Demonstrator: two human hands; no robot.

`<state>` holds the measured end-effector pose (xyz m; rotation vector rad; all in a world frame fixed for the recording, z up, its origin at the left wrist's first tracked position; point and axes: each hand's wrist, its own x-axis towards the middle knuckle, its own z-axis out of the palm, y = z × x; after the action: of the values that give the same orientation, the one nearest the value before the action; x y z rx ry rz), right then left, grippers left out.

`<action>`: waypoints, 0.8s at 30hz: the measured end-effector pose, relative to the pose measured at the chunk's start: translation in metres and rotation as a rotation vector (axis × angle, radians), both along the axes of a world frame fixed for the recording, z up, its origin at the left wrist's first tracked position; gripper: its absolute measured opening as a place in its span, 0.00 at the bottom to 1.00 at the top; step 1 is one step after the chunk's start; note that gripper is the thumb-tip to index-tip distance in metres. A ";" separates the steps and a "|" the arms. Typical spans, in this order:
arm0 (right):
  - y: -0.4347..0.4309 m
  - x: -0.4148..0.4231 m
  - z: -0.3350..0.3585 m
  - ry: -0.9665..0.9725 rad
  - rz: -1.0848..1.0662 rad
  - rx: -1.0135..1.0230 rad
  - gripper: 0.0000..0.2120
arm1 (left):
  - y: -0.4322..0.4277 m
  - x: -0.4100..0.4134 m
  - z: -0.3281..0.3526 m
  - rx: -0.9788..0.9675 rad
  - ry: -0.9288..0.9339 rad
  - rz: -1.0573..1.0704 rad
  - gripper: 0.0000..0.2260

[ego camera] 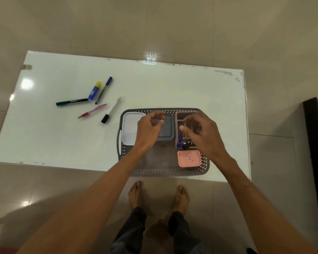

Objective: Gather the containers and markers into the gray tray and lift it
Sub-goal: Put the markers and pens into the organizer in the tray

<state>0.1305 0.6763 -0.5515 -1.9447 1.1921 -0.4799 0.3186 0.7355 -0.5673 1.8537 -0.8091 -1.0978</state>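
The gray tray [154,174] sits at the near right edge of the white table. Inside it lie a white lidded container [129,127], a gray-blue container [166,132], a brownish divided organizer [180,118] holding small blue-capped items [180,141], and a pink lidded container [189,158]. My left hand [149,127] hovers over the gray-blue container with fingers curled and nothing in it. My right hand [203,132] hovers over the organizer, fingers apart and empty. Out on the table to the left lie a green marker [72,102], a blue pen [103,90], a pink pen [92,111], a white marker [111,110] and a glue stick [94,90].
The table [44,134] stands on a tiled floor. Its near edge runs just below the tray. My bare feet [158,195] stand under that edge. A dark upright panel [316,162] is at the far right.
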 end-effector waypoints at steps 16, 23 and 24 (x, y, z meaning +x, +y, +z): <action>-0.009 0.256 -0.050 0.296 0.388 -0.006 0.07 | 0.059 0.182 -0.031 0.084 -0.099 0.307 0.11; -0.019 0.311 -0.097 0.613 0.653 -0.205 0.17 | 0.054 0.221 -0.066 0.129 -0.098 0.309 0.11; -0.020 0.316 -0.102 0.630 0.685 -0.225 0.19 | 0.053 0.225 -0.070 0.132 -0.094 0.313 0.11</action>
<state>0.4464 0.6559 -0.6534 -2.6340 0.7417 0.4043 0.5437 0.7889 -0.6375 2.0716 -0.4844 -0.8874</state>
